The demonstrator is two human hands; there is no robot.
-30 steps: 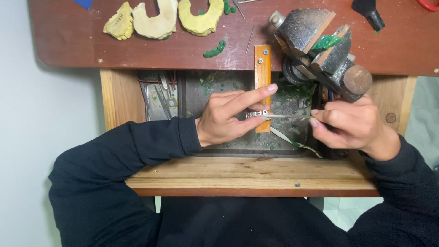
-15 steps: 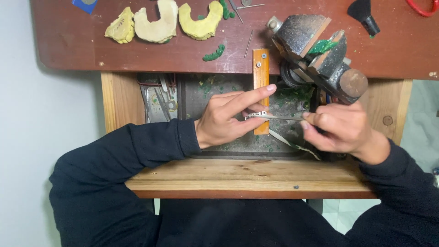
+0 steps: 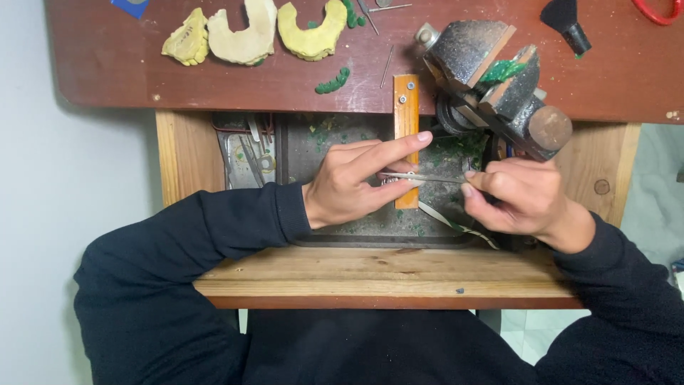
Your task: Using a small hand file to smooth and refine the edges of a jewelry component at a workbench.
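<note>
My left hand (image 3: 360,182) pinches a small metal piece (image 3: 390,182) against the end of an orange wooden bench peg (image 3: 406,121), its index finger stretched out over the peg. My right hand (image 3: 516,196) grips a thin metal file (image 3: 427,177) that runs level to the left and touches the small piece. Both hands hover over an open drawer tray (image 3: 313,142) dusted with green shavings.
A heavy metal vise (image 3: 491,78) clamping a green wax piece stands on the red-brown bench top (image 3: 107,64) at the right. Three yellowish dental casts (image 3: 246,32) lie at the back left. Loose tools lie in the drawer's left part (image 3: 246,153). A wooden shelf edge (image 3: 385,274) runs in front.
My right hand has slid slightly left and right with the file between frames. My left hand has stayed on the peg.
</note>
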